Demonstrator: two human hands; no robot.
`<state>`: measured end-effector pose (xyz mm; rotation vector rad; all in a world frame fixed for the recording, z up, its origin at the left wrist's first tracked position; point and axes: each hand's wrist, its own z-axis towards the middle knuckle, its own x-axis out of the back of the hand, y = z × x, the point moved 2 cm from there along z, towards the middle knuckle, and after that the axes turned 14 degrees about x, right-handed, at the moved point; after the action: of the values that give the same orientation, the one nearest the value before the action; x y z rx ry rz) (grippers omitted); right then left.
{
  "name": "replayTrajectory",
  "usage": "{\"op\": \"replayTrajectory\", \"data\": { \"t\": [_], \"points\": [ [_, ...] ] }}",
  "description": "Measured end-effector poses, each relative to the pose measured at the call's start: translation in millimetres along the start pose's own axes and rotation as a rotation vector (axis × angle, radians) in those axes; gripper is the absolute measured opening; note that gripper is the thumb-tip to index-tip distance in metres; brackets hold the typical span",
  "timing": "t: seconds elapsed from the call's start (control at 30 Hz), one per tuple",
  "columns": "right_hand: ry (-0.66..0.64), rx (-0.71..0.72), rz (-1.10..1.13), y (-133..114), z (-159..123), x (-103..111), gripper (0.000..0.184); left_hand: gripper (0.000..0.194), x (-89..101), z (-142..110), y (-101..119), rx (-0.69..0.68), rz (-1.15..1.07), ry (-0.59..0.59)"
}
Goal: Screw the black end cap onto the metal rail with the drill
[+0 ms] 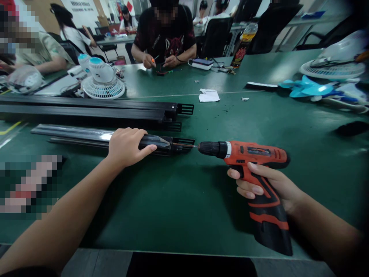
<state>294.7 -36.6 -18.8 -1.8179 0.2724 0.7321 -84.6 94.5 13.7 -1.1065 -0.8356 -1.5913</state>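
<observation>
My right hand point(259, 184) grips an orange and black cordless drill point(256, 154) by its handle, a finger near the trigger. The drill points left, and its thin bit reaches the slotted black end piece point(183, 143) of a long black bar point(77, 133). Whether the bit touches a screw there is too small to tell. Over the top of this bar, close to its right end, my left hand point(127, 146) is closed, thumb along the near side. The bar lies lengthwise on the green table point(161, 215).
More long black bars point(86, 111) lie just behind. White fan parts point(103, 79) stand back left; blue fan blades point(308, 87) and a white fan guard point(331, 69) are at right. Paper scraps point(209, 95) lie mid-table. Across sits a person point(165, 38) handling small parts.
</observation>
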Motion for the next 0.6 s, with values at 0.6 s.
{"op": "replayTrajectory", "data": {
  "t": [0.6],
  "points": [
    [0.029,-0.012,-0.027,-0.3,-1.3,1.2,0.035,0.073,0.9,0.1,0.6,0.01,-0.005,-0.008]
  ]
}}
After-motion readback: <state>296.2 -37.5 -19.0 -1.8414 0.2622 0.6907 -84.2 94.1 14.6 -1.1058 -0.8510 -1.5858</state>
